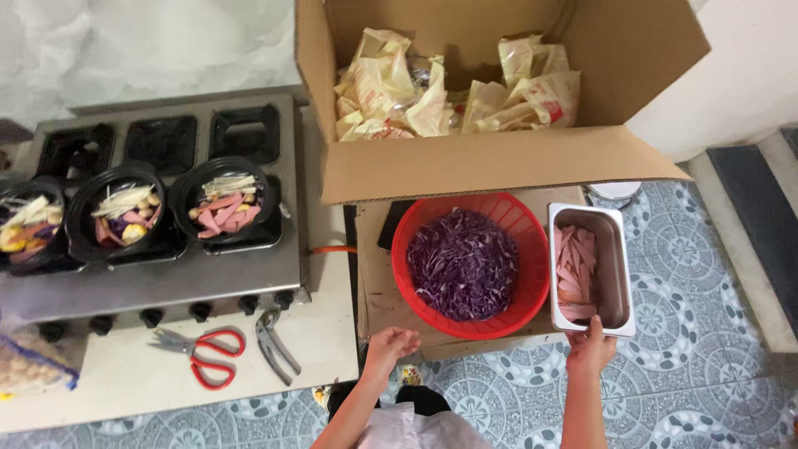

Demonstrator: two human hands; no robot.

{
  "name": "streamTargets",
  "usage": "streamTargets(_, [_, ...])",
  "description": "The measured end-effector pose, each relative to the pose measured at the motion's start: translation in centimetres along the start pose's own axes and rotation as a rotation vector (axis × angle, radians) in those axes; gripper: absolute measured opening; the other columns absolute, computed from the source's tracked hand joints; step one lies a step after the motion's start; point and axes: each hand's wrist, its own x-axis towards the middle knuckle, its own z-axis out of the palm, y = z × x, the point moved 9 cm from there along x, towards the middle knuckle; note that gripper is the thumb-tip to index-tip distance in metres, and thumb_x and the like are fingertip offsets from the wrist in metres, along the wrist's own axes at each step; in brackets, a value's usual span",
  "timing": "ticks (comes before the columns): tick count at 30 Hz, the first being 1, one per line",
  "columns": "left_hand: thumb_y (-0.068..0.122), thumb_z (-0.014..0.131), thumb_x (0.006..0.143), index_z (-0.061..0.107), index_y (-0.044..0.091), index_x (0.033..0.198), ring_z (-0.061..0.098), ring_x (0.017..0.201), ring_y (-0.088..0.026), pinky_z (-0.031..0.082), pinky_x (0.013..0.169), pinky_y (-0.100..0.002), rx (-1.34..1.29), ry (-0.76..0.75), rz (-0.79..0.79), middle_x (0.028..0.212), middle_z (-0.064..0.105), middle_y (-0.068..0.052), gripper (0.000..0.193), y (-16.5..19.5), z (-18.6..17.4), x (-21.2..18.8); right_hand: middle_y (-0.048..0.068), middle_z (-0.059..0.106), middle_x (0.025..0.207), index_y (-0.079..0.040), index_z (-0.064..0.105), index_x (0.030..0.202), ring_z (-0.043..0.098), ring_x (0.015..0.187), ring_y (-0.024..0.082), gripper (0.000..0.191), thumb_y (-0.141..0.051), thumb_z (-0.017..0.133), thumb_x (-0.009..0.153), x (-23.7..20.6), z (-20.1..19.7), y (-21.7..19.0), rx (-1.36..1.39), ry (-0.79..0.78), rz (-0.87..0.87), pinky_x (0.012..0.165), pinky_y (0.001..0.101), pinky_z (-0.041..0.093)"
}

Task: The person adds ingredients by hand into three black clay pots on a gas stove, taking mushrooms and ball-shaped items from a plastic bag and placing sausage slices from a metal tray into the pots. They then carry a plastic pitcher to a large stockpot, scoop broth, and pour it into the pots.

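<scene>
The steel pan [611, 249] sits at lower right of centre, on flattened cardboard [378, 291], holding pink ham strips [575, 270] along its left side. The right hand [592, 349] grips the pan's near rim, fingers closed on the edge, thumb on top; this hold suits steadying or sliding the pan. The left hand [391, 342] hovers just below the cardboard edge, fingers loosely curled, holding nothing.

Touching the pan's left wall is a red basket [532, 287] filled with shredded purple cabbage [462, 262]. Both containers lie side by side within arm's reach, which keeps the ingredients accessible from one standing position.

Behind them, at upper centre, an open carton [499, 162] holds yellow packets [432, 96]; its front flap overhangs the basket's far rim.

At left, a steel stove [166, 278] carries three black pots [223, 199] in its front row, each loaded with ham strips, pale shreds and other pieces. The rear burner wells are unoccupied. In front of the stove, on the white counter [125, 374], lie red scissors [204, 353] and metal tongs [274, 345], well apart from both hands. A bag [29, 362] shows at the lower left edge.
</scene>
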Motion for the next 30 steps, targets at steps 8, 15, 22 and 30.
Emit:
streamTargets(8, [0.009,0.068,0.097,0.067,-0.004,0.102,0.073,0.080,-0.021,0.062,0.075,-0.034,-0.092,0.096,0.091,0.092,0.074,-0.015,0.014,-0.5,-4.1,-2.2,0.005,0.059,0.091,-0.019,0.060,0.135,0.062,0.077,0.018,0.038,-0.040,0.063,0.103,-8.3,-1.6,5.0,0.030,0.188,0.233,0.072,0.0413,0.059])
streamTargets(15, [0.011,0.066,0.096,0.074,-0.003,0.103,0.077,0.088,-0.021,0.061,0.080,-0.032,-0.216,0.366,0.225,0.093,0.078,-0.012,0.018,3.5,-18.9,-10.8,0.007,0.062,0.075,-0.008,0.066,0.109,0.060,0.065,0.021,0.027,-0.031,0.055,0.101,-27.4,12.6,17.5,-0.310,-0.403,0.503,0.063,0.0375,0.051])
streamTargets(22, [0.012,0.066,0.096,0.075,-0.007,0.112,0.076,0.096,-0.018,0.059,0.089,-0.031,-0.300,0.671,0.542,0.104,0.080,-0.013,0.026,5.0,-41.3,-27.4,0.008,0.062,0.075,0.006,0.065,0.110,0.061,0.068,0.019,0.030,-0.021,0.051,0.105,-54.4,28.8,28.3,-0.349,-1.112,0.505,0.068,0.0358,0.051])
streamTargets(30, [0.011,0.073,0.091,0.068,-0.002,0.093,0.077,0.089,-0.018,0.058,0.085,-0.030,-0.427,1.073,0.701,0.092,0.080,-0.014,0.013,2.6,-61.6,-46.5,0.008,0.064,0.076,0.003,0.067,0.110,0.063,0.070,0.018,0.028,-0.019,0.052,0.103,-84.1,34.6,39.4,-0.491,-1.656,0.630,0.072,0.0336,0.052])
